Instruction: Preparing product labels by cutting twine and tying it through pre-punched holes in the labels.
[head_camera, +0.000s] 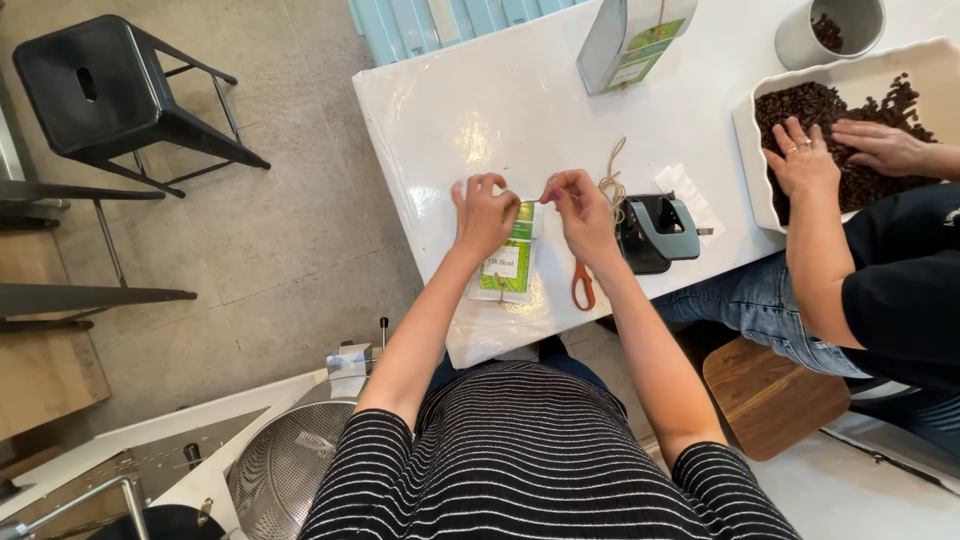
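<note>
A: Where's the bag (508, 265)?
B: Flat on the white table (450, 120), its top under the left hand (482, 214), whose fingers pinch it.
A: And the right hand (582, 212)?
B: Just beside, pinching twine (610, 175) above the scissors (582, 285).

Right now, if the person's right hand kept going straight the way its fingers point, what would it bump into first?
The right hand points up and left across the white table, toward the left hand at the top of the small green and white bag. It would probably meet the left hand's fingertips first, though depth is unclear.
</note>
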